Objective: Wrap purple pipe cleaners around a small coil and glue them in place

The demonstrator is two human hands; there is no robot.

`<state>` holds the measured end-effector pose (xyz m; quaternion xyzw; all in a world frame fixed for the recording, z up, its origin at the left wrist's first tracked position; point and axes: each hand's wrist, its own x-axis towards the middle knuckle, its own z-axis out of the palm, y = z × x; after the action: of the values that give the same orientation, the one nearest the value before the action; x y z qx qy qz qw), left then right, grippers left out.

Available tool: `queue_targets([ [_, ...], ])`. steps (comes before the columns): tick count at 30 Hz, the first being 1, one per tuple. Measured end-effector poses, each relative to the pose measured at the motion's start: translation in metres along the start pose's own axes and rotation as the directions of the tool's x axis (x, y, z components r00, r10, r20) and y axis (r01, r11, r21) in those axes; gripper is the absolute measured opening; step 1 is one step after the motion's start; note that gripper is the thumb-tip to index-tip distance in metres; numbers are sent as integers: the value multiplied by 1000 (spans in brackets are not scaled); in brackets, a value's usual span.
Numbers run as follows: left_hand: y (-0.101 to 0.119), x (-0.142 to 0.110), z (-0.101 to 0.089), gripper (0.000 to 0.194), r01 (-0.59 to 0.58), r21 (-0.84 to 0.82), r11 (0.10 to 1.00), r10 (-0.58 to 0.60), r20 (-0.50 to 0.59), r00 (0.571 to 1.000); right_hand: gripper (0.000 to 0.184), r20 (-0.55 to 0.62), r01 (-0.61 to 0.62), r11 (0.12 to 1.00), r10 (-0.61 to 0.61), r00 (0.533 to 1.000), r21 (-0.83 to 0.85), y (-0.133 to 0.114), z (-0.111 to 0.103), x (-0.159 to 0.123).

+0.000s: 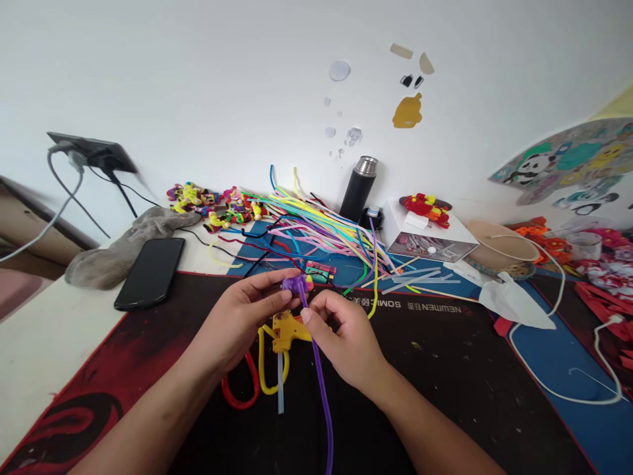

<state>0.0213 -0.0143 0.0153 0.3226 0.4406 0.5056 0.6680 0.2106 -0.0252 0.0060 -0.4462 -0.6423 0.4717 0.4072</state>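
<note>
Between the thumb and fingers of my left hand (250,310) is a small coiled purple pipe-cleaner figure (295,285) with a yellow and pink tip. A long purple pipe cleaner (321,389) runs from it and hangs down toward me. My right hand (343,333) pinches that strand just below the coil. Under both hands lies a yellow glue gun (287,328) with a clear glue stick (280,386) poking out. A bent yellow pipe cleaner (262,369) and a red pipe-cleaner loop (241,404) lie beside it on the dark mat (445,396).
Many coloured pipe cleaners (321,227) are heaped at the back, beside finished figures (190,196). A black thermos (357,191) and a white box (425,231) stand near the wall. A phone (150,274) lies left; a white cable (544,394) loops at right.
</note>
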Motion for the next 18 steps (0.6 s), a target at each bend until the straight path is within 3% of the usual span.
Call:
queue_targets([
  [18,0,0,0,50,-22,53,998,22,-3,1000,24,11,9,1000,-8,1000,-26,2,3,-1],
])
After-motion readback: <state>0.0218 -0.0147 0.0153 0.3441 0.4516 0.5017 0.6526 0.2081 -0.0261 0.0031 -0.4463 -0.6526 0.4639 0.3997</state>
